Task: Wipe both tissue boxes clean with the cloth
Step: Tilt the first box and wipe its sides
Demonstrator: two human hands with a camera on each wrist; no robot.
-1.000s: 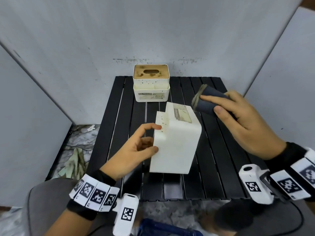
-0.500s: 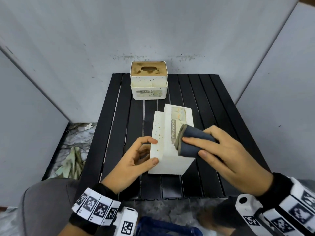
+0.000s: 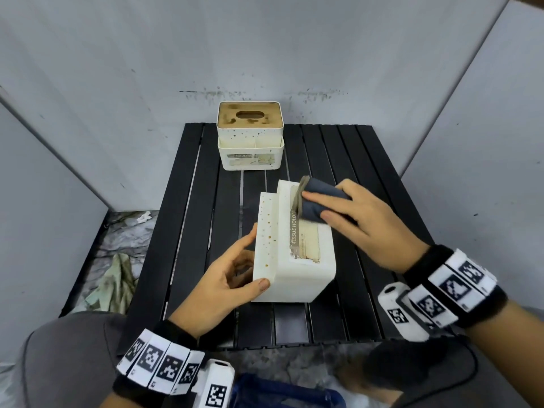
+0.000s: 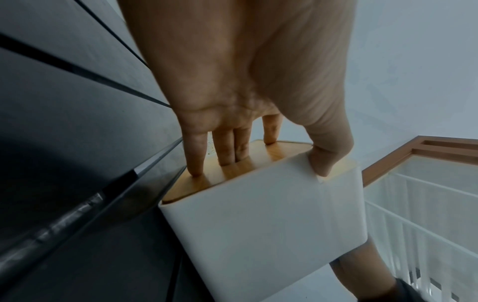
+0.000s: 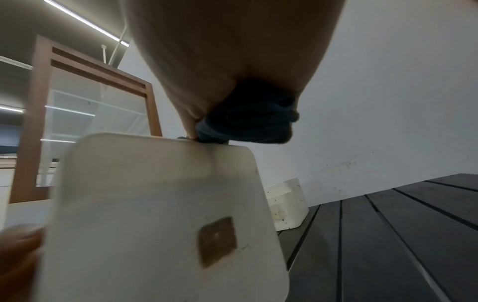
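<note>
A white tissue box (image 3: 297,285) lies tipped on its side mid-table, label face up. My left hand (image 3: 226,278) holds its left end: the fingertips (image 4: 227,155) press on the wooden lid (image 4: 282,152) and the thumb hooks over the near top edge. My right hand (image 3: 368,225) grips a folded dark blue cloth (image 3: 319,201) and presses it on the far end of the label face; the right wrist view shows the cloth (image 5: 248,118) on the box's top edge (image 5: 155,204). A second tissue box (image 3: 250,136), speckled with dirt, stands upright at the back of the table.
The black slatted table (image 3: 182,231) stands between grey wall panels on three sides. A crumpled greenish rag (image 3: 114,284) lies on the floor to the left. A blue object (image 3: 279,393) sits below the table's near edge.
My right hand came from the far right onto the box, reached the middle of the label face, then slid the cloth to its far end. The left hand kept hold.
</note>
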